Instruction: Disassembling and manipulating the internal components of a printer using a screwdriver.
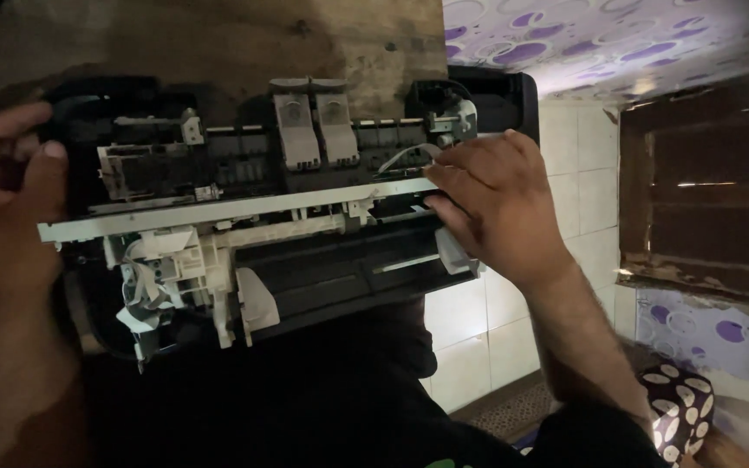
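Head view, opened printer [288, 217] between hands, right fingers [444, 186] on its rail

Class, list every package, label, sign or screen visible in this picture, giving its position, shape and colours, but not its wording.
None can be made out. The view shows only an opened printer chassis, black with white and grey plastic parts, held between the left hand and right hand over a wooden tabletop; no sticker, packaging or display is discernible in the dim light.
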